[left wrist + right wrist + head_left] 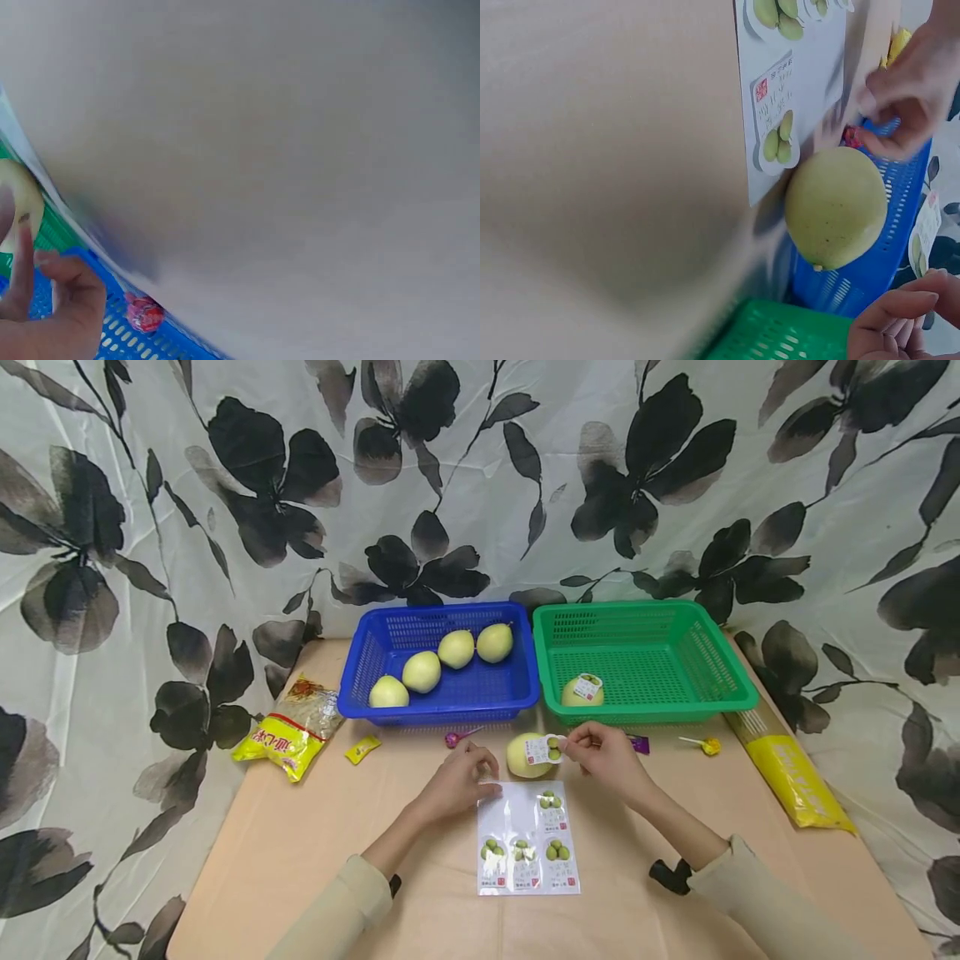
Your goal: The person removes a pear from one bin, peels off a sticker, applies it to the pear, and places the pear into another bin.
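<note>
**Label held at the pear**

The right hand [603, 753] pinches a small white paper sticker printed with green pears [546, 748] by its edge, holding it against the round yellow-green pear [525, 757] on the worktop [300, 860]. The label looks thin, floppy and tacky, best held by an edge; the pear looks firm, smooth and apt to roll. The left hand [459, 781], fingers loosely bent and holding nothing, rests on the white sticker sheet [528, 843] beside the pear. Both forearms angle inward. Behind stand a blue plastic basket [442, 697] of pears and a green plastic basket [645, 697].
</note>
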